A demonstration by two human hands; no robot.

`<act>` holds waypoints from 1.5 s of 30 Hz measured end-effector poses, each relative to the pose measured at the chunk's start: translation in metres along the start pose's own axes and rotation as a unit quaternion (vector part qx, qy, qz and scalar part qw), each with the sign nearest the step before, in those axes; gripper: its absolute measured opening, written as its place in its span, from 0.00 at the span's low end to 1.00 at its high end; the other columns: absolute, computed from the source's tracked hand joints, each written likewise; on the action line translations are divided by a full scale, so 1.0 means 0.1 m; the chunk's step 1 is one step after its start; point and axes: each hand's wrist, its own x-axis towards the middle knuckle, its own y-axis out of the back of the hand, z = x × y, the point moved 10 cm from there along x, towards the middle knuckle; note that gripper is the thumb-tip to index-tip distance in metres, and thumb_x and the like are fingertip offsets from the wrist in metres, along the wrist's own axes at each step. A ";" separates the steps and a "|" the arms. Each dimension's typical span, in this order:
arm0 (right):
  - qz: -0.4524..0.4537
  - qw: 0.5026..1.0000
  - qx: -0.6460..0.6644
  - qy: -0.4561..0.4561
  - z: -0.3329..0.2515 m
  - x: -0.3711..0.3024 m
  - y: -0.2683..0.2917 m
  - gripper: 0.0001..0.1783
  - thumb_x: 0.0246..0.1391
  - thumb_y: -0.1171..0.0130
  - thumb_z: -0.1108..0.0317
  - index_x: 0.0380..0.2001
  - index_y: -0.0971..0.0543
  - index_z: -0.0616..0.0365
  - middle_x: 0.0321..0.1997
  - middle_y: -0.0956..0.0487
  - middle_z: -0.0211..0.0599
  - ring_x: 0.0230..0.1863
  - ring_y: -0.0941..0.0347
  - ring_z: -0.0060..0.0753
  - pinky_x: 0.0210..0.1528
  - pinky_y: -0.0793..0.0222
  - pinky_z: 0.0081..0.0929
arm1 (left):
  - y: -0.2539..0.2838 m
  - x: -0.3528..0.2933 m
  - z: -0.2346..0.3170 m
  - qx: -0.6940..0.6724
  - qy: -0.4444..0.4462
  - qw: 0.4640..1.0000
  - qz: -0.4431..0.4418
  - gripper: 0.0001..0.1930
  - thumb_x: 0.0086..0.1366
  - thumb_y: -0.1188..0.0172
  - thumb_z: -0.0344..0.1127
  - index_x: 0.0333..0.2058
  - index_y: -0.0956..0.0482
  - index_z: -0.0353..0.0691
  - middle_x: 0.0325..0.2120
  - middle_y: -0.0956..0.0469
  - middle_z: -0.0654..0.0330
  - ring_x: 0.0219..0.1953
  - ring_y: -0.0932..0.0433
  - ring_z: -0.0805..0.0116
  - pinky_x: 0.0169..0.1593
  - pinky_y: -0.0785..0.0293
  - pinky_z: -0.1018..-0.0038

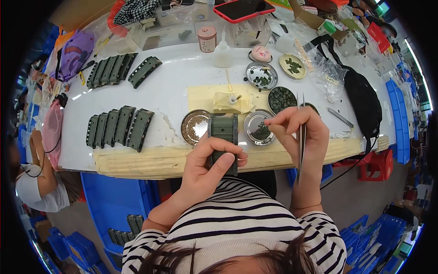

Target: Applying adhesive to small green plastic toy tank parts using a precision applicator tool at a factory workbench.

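Two bare hands work over the white desk (173,91), and the green track strip (223,137) at its near edge serves as the landmark here. The left hand (207,166) has its grip clenched around the lower part of that strip, thumb across the front and fingers curled over the left edge, holding it upright over the padded near rim of the desk. Just right of the strip, the right hand (299,137) pinches a tiny dark piece between thumb and forefinger, while a pair of metal tweezers (301,137) is tucked along the same hand, points upward.

Immediately left of the strip sits a round metal dish (194,126) of brownish bits; immediately right, under the right hand's fingertips, a second metal dish (258,129) holds small dark green parts. Beyond the strip lies a yellowish sheet (200,98) with a small clear pouch on it. Farther beyond and to the right stand more round dishes of green parts (261,76). Well to the left of the strip, two rows of finished green strips (119,127) lie side by side. A red phone (243,9) rests far beyond.
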 end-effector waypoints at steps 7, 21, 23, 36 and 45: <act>-0.088 0.970 -0.113 0.195 -0.41 -0.09 -0.67 0.13 0.35 0.35 0.83 0.20 0.29 0.57 0.32 0.19 0.39 0.34 0.22 0.39 0.39 0.24 0.31 | 0.11 0.08 0.12 0.028 -0.052 0.998 0.024 0.10 0.71 0.51 0.35 0.41 0.27 0.33 0.34 0.24 0.61 0.36 0.24 0.76 0.42 0.27 0.79; -0.058 0.915 -0.291 0.274 -0.40 -0.24 -0.80 0.18 0.35 0.33 0.77 0.36 0.19 0.59 0.35 0.21 0.42 0.35 0.22 0.41 0.33 0.26 0.30 | 0.30 0.01 0.04 0.058 -0.046 0.993 0.087 0.11 0.71 0.51 0.35 0.35 0.25 0.34 0.32 0.24 0.63 0.34 0.30 0.79 0.41 0.32 0.82; -0.065 0.893 -0.322 0.306 -0.42 -0.27 -0.83 0.19 0.34 0.33 0.76 0.37 0.19 0.59 0.35 0.21 0.42 0.35 0.22 0.41 0.33 0.25 0.31 | 0.26 0.02 0.08 0.098 -0.056 0.990 0.082 0.12 0.72 0.51 0.35 0.34 0.24 0.34 0.32 0.25 0.64 0.34 0.31 0.80 0.41 0.34 0.82; 0.014 0.901 -0.335 0.275 -0.37 -0.01 -0.56 0.14 0.35 0.33 0.78 0.31 0.21 0.59 0.31 0.21 0.37 0.30 0.24 0.38 0.30 0.29 0.28 | 0.09 0.01 0.19 0.216 -0.132 0.966 0.044 0.32 0.69 0.54 0.24 0.67 0.58 0.37 0.54 0.34 0.49 0.51 0.27 0.64 0.52 0.24 0.68; 0.005 0.888 -0.355 0.292 -0.32 -0.02 -0.56 0.14 0.35 0.34 0.77 0.31 0.21 0.59 0.31 0.21 0.37 0.31 0.24 0.39 0.32 0.28 0.30 | 0.08 0.02 0.14 0.248 -0.106 0.962 0.035 0.29 0.68 0.53 0.22 0.64 0.51 0.31 0.54 0.34 0.50 0.51 0.27 0.65 0.53 0.25 0.70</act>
